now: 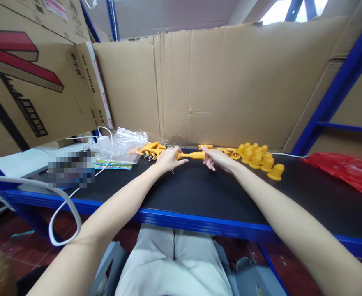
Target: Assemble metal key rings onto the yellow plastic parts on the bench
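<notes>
A yellow plastic rod (pixel 196 155), ridged and stepped along its length, lies level between my two hands above the black bench top. My left hand (pixel 167 159) is closed round its left end, with the thumb stretched out to the right. At the thicker right end, my right hand (pixel 216 159) pinches it, the lower fingers loosely curled. Behind my left hand is a heap of yellow plastic parts (pixel 151 149) with small metal bits among them. Beyond my right hand lie more yellow parts (pixel 227 152), some ring-shaped.
Several yellow flanged cups (pixel 254 158) stand at the right, near a red plastic bag (pixel 344 170). Clear plastic bags (pixel 127 142) and a white cable (pixel 63 201) are at the left. A cardboard wall (pixel 230 86) closes off the back; a blue rail (pixel 199 224) edges the bench.
</notes>
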Demonstrator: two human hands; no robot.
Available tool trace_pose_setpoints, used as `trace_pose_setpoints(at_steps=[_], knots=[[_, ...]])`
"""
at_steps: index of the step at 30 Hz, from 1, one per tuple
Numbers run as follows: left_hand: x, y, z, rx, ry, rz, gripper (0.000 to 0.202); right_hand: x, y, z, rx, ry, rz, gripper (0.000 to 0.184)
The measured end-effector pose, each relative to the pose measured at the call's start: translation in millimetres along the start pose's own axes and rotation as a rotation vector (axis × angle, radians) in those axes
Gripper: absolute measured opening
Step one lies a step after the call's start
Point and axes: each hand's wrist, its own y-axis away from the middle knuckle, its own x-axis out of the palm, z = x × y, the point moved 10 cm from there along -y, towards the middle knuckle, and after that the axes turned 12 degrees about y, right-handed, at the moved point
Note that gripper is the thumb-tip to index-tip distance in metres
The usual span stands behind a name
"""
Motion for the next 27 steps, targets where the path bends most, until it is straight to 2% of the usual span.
trace_pose_setpoints(at_steps=[9, 16, 27], knots=[[-0.4, 0.8, -1.4, 0.0, -0.033, -0.011, 0.044, -0.4, 2.7, -2.7, 0.116, -0.054, -0.042, 0.053], [-3.1, 2.4, -7.5, 0.031, -0.077, -0.032, 0.043, 14.5, 9.2, -9.6, 0.275, -0.204, 0.06, 0.049], [-0.7, 2.3, -7.6, 0.044, -0.094, -0.033, 0.043, 15.0, 14.3, -8.7, 0.316, -0.193, 0.064, 0.049]])
